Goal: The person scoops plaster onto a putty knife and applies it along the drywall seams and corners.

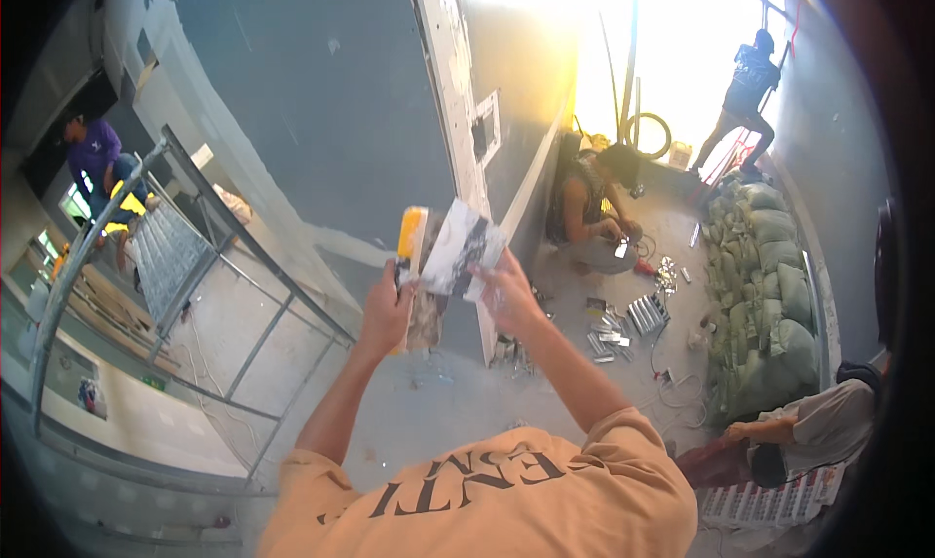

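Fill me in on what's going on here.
The person wearing the camera stands facing a grey wall. Their left hand grips a yellow-handled trowel, and their right hand holds a flat putty-smeared blade against it. Beside the wall stands a metal scaffold. Farther back, a crouching person works over metal parts on the floor, next to stacked sacks.

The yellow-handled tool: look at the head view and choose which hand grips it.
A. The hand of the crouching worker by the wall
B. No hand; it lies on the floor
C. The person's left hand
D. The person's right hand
C: the left hand is closed around the yellow-handled tool, while the right hand holds a flat smeared blade beside it.
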A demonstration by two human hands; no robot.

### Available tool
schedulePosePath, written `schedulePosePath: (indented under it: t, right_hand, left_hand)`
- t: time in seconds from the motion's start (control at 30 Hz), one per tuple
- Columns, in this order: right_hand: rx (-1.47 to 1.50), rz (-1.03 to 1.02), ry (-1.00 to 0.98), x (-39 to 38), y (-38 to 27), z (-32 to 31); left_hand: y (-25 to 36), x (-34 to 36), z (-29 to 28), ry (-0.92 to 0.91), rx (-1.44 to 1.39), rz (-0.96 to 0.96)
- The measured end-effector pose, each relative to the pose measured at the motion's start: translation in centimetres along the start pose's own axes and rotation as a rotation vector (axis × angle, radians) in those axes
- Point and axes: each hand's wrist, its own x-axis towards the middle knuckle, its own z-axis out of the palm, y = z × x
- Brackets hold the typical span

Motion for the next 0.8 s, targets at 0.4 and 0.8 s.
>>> schedulePosePath:
  t: [0.4,0.8]
  right_hand:
    - [-1.528,-0.86,0.407,20.0,-7.0,7.9]
    - [-1.241,-0.695,0.532,22.2,-10.6,11.8]
  left_hand:
    - [-18.7,-15.7,-0.2,0.258,-0.19,-0.392]
    - [-21.6,-30.0,-7.5,0.273,-0.276,-0.59]
